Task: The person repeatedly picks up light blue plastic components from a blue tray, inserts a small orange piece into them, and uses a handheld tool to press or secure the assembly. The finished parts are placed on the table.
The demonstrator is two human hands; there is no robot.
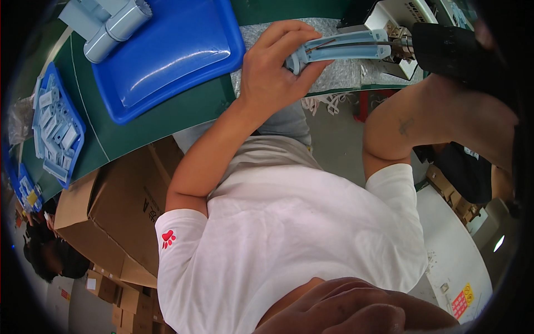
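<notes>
My left hand (272,64) is closed around one end of a long light blue plastic housing (350,45), with fingers above and the thumb below. The housing's hollow inside shows, and a thin dark strand runs along it. Its far end meets metal fittings (401,43) at the tip of a black cylinder (445,47); I cannot make out whether they touch. My right forearm (445,111) bends up toward the dark right rim. Only a blurred bit of skin, perhaps my right hand (484,36), shows beside the cylinder, and its fingers are hidden.
A blue tray (167,100) lies on the green table (92,111), with light blue cylindrical parts (119,28) at its upper left. Farther left, a blue bin (80,131) holds several small parts. A white-and-black box-shaped device (384,16) stands behind the housing. Cardboard boxes (117,211) stand below the table.
</notes>
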